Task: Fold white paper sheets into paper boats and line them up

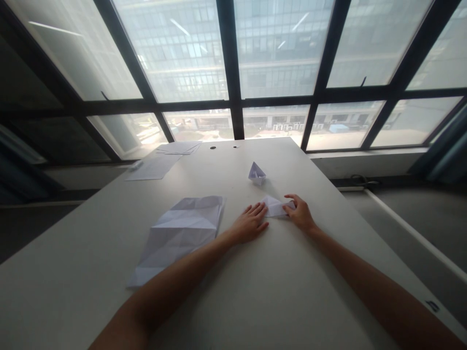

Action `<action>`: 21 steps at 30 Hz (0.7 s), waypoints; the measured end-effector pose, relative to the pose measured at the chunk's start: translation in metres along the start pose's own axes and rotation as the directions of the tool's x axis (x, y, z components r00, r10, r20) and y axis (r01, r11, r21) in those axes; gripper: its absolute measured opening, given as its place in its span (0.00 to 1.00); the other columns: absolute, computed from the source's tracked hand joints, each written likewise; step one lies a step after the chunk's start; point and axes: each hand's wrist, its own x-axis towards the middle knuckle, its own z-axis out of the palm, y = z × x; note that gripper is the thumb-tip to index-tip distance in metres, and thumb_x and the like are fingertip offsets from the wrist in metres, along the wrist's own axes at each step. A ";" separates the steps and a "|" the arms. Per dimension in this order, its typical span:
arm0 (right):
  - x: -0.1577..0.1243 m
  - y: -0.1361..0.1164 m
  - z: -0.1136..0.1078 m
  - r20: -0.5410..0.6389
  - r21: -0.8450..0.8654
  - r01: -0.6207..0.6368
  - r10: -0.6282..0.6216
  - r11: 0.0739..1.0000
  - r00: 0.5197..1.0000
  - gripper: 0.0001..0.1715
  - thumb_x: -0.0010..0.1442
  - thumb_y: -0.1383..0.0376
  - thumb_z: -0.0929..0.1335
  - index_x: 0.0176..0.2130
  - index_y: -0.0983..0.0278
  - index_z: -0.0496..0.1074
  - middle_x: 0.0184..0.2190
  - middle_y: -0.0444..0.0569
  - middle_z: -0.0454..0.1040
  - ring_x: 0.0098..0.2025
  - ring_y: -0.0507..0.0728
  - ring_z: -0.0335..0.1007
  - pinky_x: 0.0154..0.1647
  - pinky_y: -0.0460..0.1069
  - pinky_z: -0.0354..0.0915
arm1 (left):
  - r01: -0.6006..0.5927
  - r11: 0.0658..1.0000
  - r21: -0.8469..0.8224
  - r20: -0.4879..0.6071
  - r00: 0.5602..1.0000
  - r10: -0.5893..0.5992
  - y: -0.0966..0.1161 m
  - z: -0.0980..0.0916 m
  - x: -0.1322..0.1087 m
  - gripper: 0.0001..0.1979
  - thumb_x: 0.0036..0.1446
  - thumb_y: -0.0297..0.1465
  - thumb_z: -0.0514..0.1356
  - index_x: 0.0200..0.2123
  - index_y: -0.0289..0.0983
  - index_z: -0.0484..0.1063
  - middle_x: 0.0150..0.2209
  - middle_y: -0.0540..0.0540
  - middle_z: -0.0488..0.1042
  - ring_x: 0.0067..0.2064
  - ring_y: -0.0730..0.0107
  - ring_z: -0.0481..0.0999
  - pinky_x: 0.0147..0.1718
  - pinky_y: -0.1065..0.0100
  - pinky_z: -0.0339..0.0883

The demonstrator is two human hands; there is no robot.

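Note:
A small folded piece of white paper lies on the white table between my two hands. My left hand rests flat with its fingers stretched out, the fingertips on the paper's left end. At the paper's right end, my right hand grips its edge between thumb and fingers. Just beyond the hands stands a folded paper boat with a pointed peak. To the left, a large creased sheet of paper lies spread out, partly covered by my left forearm.
Several flat paper sheets lie at the table's far left, with a small clear object on them. Two round holes are near the far edge of the table. Tall dark-framed windows rise behind it.

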 end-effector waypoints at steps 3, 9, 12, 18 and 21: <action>0.001 -0.004 -0.001 -0.027 0.064 -0.038 0.040 0.997 0.999 0.31 0.50 0.57 0.70 0.52 0.67 0.72 0.24 0.41 0.69 0.24 0.52 0.64 0.25 0.47 0.66 | 0.099 0.993 -0.061 -0.071 0.992 -0.103 -0.002 0.004 0.002 0.32 0.69 0.45 0.44 0.69 0.33 0.48 0.70 0.36 0.49 0.71 0.57 0.47 0.67 0.55 0.43; 0.005 0.001 -0.003 -0.098 0.082 -0.112 0.119 0.990 0.988 0.21 0.50 0.55 0.71 0.38 0.68 0.78 0.24 0.47 0.74 0.22 0.54 0.68 0.22 0.47 0.67 | 0.281 0.879 -0.384 -0.261 0.881 -0.396 -0.015 0.003 0.010 0.28 0.65 0.35 0.55 0.65 0.35 0.56 0.58 0.37 0.69 0.59 0.56 0.69 0.58 0.57 0.62; 0.007 0.006 -0.002 -0.133 0.128 -0.123 0.140 0.984 0.981 0.21 0.49 0.54 0.71 0.36 0.68 0.78 0.25 0.49 0.75 0.23 0.54 0.69 0.23 0.48 0.69 | 0.275 0.832 -0.481 -0.322 0.828 -0.460 -0.021 -0.001 0.013 0.21 0.60 0.31 0.60 0.56 0.35 0.68 0.47 0.41 0.75 0.48 0.61 0.75 0.51 0.62 0.67; 0.009 0.009 -0.001 -0.185 0.187 -0.139 0.174 0.973 0.967 0.22 0.47 0.53 0.71 0.36 0.69 0.76 0.26 0.49 0.75 0.23 0.54 0.70 0.23 0.49 0.71 | 0.287 0.757 -0.587 -0.303 0.790 -0.534 -0.024 -0.002 0.013 0.19 0.53 0.32 0.67 0.48 0.37 0.72 0.41 0.46 0.76 0.35 0.68 0.75 0.37 0.68 0.70; 0.008 0.007 -0.001 -0.191 0.182 -0.144 0.178 0.973 0.965 0.23 0.47 0.53 0.71 0.36 0.69 0.76 0.25 0.49 0.75 0.21 0.53 0.70 0.22 0.48 0.70 | 0.298 0.711 -0.637 -0.275 0.774 -0.571 -0.022 -0.002 0.012 0.17 0.52 0.33 0.67 0.45 0.37 0.71 0.39 0.47 0.76 0.33 0.70 0.75 0.32 0.70 0.69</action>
